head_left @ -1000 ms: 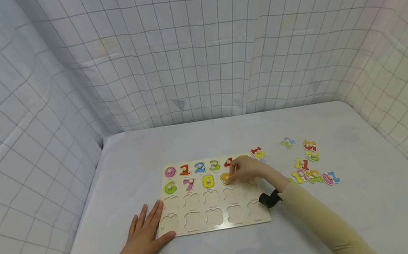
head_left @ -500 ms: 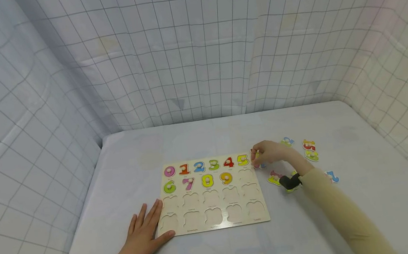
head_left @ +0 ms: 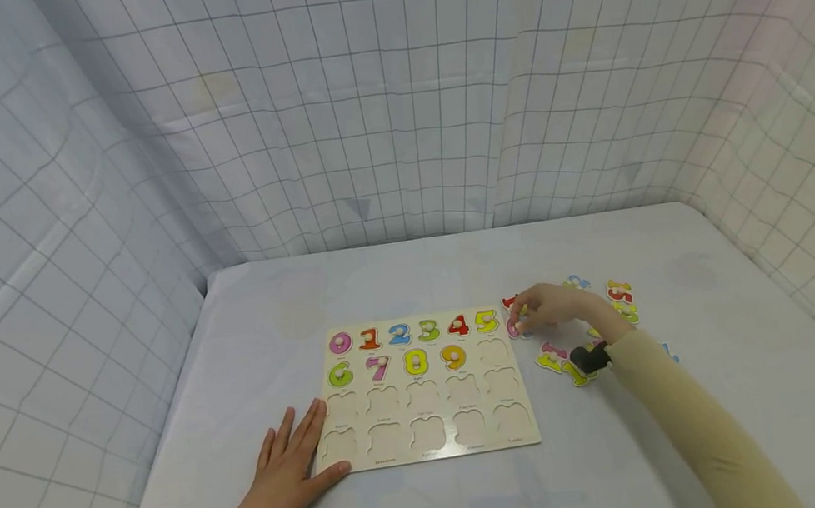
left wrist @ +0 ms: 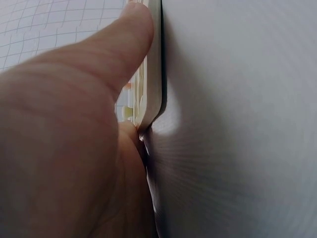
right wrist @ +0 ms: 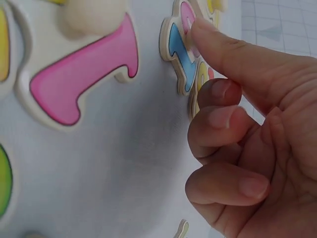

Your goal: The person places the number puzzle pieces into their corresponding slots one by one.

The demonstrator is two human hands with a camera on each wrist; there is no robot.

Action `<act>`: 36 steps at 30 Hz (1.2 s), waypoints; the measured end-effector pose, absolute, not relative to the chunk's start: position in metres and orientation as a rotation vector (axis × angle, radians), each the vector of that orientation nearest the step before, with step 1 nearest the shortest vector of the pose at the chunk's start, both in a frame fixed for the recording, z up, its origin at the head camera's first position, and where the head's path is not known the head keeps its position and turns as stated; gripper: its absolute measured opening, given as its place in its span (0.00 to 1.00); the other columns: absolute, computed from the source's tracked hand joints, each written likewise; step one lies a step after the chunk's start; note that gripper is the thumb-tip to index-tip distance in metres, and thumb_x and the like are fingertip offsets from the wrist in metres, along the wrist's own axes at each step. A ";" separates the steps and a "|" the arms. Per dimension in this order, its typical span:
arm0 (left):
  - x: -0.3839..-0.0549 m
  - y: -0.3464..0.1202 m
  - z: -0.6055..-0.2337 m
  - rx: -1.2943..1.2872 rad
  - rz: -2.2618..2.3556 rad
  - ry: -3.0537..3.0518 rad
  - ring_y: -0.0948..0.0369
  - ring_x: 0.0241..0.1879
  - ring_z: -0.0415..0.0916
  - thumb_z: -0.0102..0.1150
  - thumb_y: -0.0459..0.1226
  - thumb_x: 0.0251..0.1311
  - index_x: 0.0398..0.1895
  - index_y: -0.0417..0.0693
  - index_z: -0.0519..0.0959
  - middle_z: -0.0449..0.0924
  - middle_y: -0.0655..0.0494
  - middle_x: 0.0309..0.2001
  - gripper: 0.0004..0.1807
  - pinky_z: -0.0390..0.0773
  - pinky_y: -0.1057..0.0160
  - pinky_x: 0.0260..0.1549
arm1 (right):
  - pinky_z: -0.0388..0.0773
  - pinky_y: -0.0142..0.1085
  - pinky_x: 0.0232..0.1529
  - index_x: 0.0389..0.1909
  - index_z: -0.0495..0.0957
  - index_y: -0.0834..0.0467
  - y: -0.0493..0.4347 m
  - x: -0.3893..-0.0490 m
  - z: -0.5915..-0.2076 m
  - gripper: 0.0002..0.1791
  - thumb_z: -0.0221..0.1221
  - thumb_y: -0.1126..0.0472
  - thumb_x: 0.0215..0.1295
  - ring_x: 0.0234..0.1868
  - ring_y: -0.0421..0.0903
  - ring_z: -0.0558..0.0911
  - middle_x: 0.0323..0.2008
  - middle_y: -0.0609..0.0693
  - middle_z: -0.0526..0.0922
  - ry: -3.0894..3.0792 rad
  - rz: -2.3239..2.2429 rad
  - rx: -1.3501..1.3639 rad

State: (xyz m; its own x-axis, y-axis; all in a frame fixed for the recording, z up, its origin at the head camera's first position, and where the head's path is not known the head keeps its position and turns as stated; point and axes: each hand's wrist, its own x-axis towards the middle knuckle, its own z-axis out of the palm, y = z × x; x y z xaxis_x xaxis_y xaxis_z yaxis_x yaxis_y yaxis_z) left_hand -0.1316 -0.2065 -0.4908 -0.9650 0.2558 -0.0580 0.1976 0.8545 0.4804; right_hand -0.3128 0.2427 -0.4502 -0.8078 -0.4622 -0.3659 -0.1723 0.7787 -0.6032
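A wooden number puzzle board (head_left: 443,407) lies on the table, with knobbed numbers 0 to 9 in its upper rows and bare recesses below. My left hand (head_left: 285,477) rests flat on its lower left corner, fingers spread; in the left wrist view the thumb lies along the board's edge (left wrist: 154,74). Just past the upper right corner, my right hand (head_left: 553,306) pinches a number 10 puzzle piece with a blue 1 and pink 0 (right wrist: 179,54) at its knob. The other fingers curl inward. Part of the piece is hidden behind the thumb and fingers.
Loose number pieces lie right of the board: a pink-and-yellow one (head_left: 551,357) below the right hand, a red-and-green pair (head_left: 620,301) farther right, and a blue-and-green one (head_left: 575,282) behind the hand. The right forearm covers some. Gridded white cloth walls (head_left: 392,121) enclose the table.
My right hand has left the 9, now seated in the second row, and moved right to the loose pieces, where it pinches the 10 piece. The left hand has stayed still.
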 end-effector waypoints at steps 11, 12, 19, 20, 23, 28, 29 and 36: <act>-0.132 -0.204 -0.490 0.356 0.746 2.901 0.41 0.71 0.34 0.57 0.64 0.53 0.74 0.44 0.52 0.50 0.45 0.73 0.53 0.30 0.38 0.63 | 0.66 0.35 0.29 0.34 0.80 0.53 0.248 -0.320 -0.454 0.06 0.65 0.57 0.60 0.26 0.44 0.70 0.23 0.46 0.71 2.466 -0.701 -0.579; -0.132 -0.204 -0.490 0.356 0.744 2.902 0.41 0.71 0.34 0.57 0.64 0.53 0.74 0.45 0.52 0.50 0.46 0.73 0.53 0.30 0.38 0.63 | 0.66 0.36 0.30 0.34 0.80 0.53 0.249 -0.320 -0.454 0.06 0.66 0.57 0.59 0.27 0.44 0.70 0.23 0.46 0.72 2.476 -0.691 -0.590; -0.132 -0.205 -0.490 0.356 0.748 2.905 0.41 0.71 0.34 0.57 0.64 0.53 0.74 0.44 0.52 0.50 0.45 0.73 0.52 0.31 0.38 0.63 | 0.71 0.37 0.34 0.30 0.79 0.52 0.257 -0.315 -0.454 0.07 0.66 0.55 0.59 0.31 0.44 0.72 0.26 0.44 0.76 2.556 -0.592 -0.615; -0.132 -0.205 -0.490 0.355 0.747 2.906 0.41 0.71 0.34 0.57 0.63 0.53 0.74 0.44 0.52 0.50 0.45 0.73 0.52 0.31 0.38 0.63 | 0.71 0.37 0.34 0.29 0.79 0.52 0.258 -0.315 -0.454 0.08 0.66 0.54 0.59 0.31 0.44 0.72 0.26 0.44 0.76 2.564 -0.584 -0.622; -0.132 -0.205 -0.489 0.353 0.747 2.907 0.41 0.71 0.34 0.57 0.63 0.53 0.74 0.44 0.52 0.50 0.45 0.72 0.52 0.31 0.38 0.63 | 0.70 0.37 0.33 0.29 0.79 0.52 0.261 -0.312 -0.454 0.10 0.66 0.51 0.59 0.30 0.44 0.72 0.26 0.44 0.76 2.600 -0.563 -0.632; -0.132 -0.206 -0.490 0.354 0.737 2.911 0.41 0.71 0.34 0.56 0.64 0.53 0.74 0.44 0.52 0.50 0.45 0.72 0.53 0.31 0.38 0.63 | 0.69 0.36 0.30 0.29 0.78 0.53 0.265 -0.306 -0.454 0.13 0.63 0.47 0.61 0.28 0.43 0.71 0.26 0.45 0.75 2.667 -0.504 -0.599; -0.132 -0.206 -0.491 0.354 0.735 2.912 0.41 0.71 0.34 0.56 0.64 0.53 0.74 0.44 0.52 0.50 0.45 0.73 0.53 0.31 0.38 0.63 | 0.69 0.36 0.29 0.29 0.77 0.53 0.266 -0.305 -0.455 0.13 0.62 0.47 0.61 0.27 0.43 0.71 0.25 0.45 0.74 2.675 -0.493 -0.595; -0.133 -0.207 -0.493 0.362 0.737 2.918 0.41 0.71 0.33 0.56 0.64 0.53 0.74 0.45 0.52 0.50 0.46 0.73 0.52 0.30 0.38 0.63 | 0.65 0.35 0.26 0.25 0.72 0.53 0.266 -0.298 -0.457 0.14 0.59 0.49 0.65 0.24 0.42 0.69 0.21 0.44 0.71 2.697 -0.473 -0.606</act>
